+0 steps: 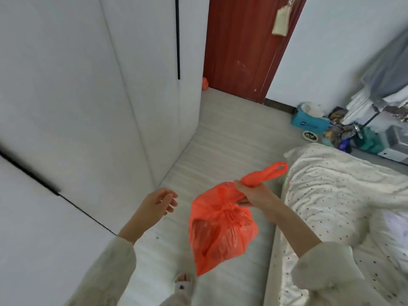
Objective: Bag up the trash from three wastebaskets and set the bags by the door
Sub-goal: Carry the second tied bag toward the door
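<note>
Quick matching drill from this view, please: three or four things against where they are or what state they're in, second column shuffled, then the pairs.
1 right hand
2 left hand
3 small orange bag
4 blue box

A on the floor at the foot of the red door
B open, holding nothing
C by the right wall
D gripping the orange bag by its handles

1-D, 2-B, 3-A, 4-C
</note>
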A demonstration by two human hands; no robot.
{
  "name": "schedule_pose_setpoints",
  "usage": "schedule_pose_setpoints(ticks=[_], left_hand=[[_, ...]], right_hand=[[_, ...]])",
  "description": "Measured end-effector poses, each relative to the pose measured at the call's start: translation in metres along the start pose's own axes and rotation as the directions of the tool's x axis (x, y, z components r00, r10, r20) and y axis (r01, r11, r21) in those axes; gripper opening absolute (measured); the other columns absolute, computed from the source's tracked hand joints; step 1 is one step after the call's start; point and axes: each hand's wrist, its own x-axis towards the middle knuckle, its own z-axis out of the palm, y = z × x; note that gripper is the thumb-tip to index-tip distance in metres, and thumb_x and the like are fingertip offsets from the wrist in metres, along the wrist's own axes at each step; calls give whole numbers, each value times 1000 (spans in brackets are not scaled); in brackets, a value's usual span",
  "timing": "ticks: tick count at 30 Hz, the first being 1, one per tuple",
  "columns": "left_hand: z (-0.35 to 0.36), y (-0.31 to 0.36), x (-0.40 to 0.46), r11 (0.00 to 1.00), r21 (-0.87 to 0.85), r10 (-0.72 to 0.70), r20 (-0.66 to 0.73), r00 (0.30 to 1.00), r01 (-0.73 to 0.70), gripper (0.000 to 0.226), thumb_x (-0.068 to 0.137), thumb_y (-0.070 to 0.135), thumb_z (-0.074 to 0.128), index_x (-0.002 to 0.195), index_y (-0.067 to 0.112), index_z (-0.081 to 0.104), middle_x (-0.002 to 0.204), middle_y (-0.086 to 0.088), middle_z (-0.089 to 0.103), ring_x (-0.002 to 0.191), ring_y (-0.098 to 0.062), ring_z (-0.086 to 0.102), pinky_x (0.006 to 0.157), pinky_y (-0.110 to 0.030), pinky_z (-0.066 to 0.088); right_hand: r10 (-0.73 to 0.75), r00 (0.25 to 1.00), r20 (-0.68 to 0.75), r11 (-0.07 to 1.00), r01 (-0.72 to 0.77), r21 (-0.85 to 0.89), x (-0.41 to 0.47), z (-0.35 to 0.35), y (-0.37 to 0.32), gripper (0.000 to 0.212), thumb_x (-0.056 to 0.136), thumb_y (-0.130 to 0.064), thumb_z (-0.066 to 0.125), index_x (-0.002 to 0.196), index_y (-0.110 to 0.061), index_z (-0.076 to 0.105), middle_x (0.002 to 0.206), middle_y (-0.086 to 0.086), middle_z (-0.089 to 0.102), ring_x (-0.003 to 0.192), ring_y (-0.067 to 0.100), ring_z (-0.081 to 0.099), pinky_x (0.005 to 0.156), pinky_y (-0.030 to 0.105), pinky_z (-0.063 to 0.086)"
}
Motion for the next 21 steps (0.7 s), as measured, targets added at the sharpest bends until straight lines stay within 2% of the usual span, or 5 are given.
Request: schedule_pose_setpoints(ticks=[3, 6, 10, 17, 21], left_hand=[[2, 43, 84, 999, 28, 20, 54, 998, -22, 22, 94, 10, 38, 85, 15, 57, 77, -1, 62, 68, -15, 57, 62, -19, 43], [16, 72, 159, 999, 40, 17, 150, 989, -24, 23, 94, 8, 38, 82, 17, 56, 74, 0, 61, 63, -13, 56, 54, -10, 41], [34, 93, 258, 997, 79, -22, 221, 975, 5, 28, 94, 8, 39, 77, 23, 56, 72, 1, 61, 51, 0, 56, 54, -13, 41], [72, 162, 457, 998, 28, -52, 145, 988, 49, 27, 94, 4, 37, 78, 18, 55, 72, -2, 60, 45, 5, 55, 50, -11, 40], [86, 213, 550, 998, -1, -65, 139, 988, 66, 25, 94, 6, 37, 80, 17, 55, 73, -1, 60, 48, 4, 56, 51, -11, 41]], right_hand=[[23, 999, -46, 1000, -22, 12, 57, -18, -35, 17, 92, -27, 54, 84, -12, 58, 81, 13, 65, 62, 20, 64, 68, 32, 57], [60, 991, -118, 998, -56, 35, 118, -41, -61, 20, 90, -28, 57, 86, -9, 59, 76, 12, 67, 64, 22, 65, 80, 43, 56], [85, 986, -141, 994, -74, 81, 207, -73, -98, 18, 90, -27, 57, 81, -12, 58, 73, 9, 68, 64, 20, 66, 80, 41, 57], [20, 996, -87, 999, -17, 37, 390, -154, -185, 20, 92, -25, 54, 91, -7, 62, 77, 7, 67, 63, 12, 65, 56, 13, 54], [6, 997, -75, 1000, -6, -5, 479, -196, -238, 26, 92, -32, 53, 93, -9, 64, 70, 0, 68, 54, 3, 65, 63, 17, 55]])
